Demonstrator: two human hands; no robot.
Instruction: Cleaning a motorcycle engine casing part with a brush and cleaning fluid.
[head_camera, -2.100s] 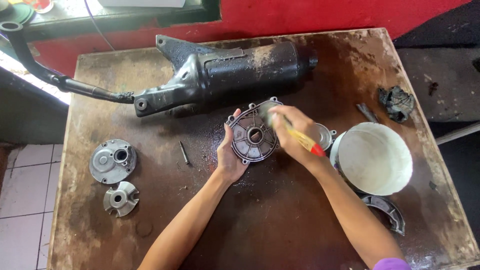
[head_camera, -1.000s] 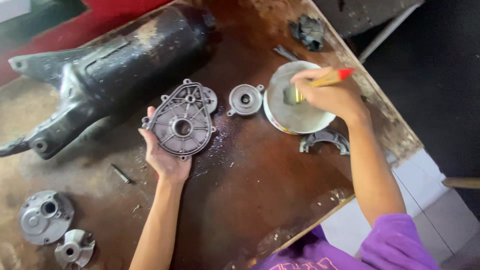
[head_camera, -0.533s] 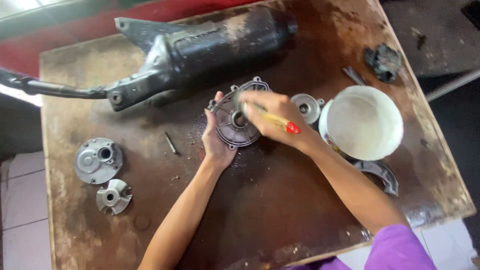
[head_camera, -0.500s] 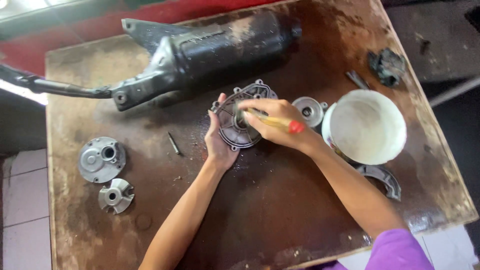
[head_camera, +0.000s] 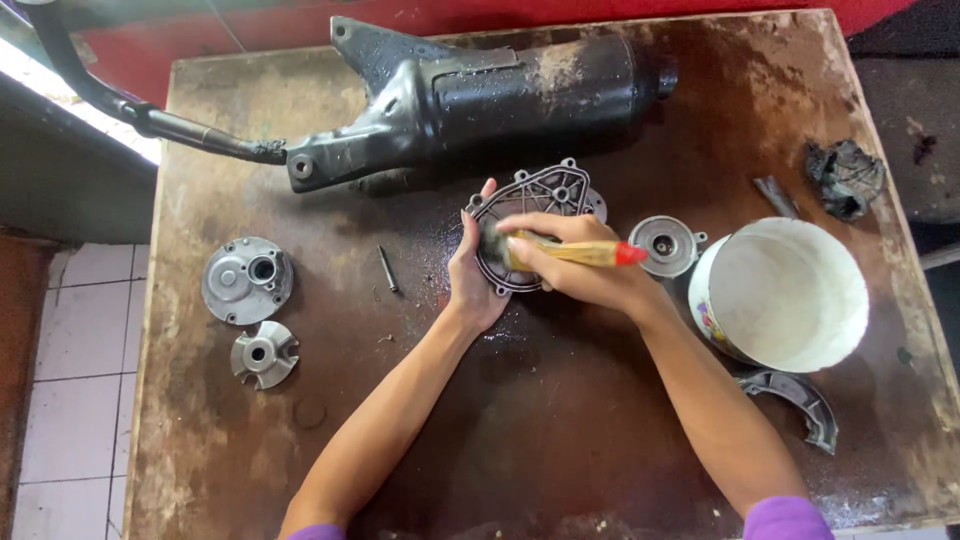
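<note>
Brush (head_camera: 570, 251) lowered onto cover (head_camera: 535, 200), bowl (head_camera: 785, 295) beside

Bare forearms, purple short sleeves at both upper arms.

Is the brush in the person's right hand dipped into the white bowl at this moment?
No, the brush in the right hand lies across the metal cover, left of the white bowl.

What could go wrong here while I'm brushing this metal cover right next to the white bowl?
1. The right hand works the brush close to the white bowl; a wide elbow swing might knock it.
2. The left hand only steadies the metal cover at its edge, and the table looks wet there, so it could slip.
3. The small pin lies loose nearby and could roll away.
</note>
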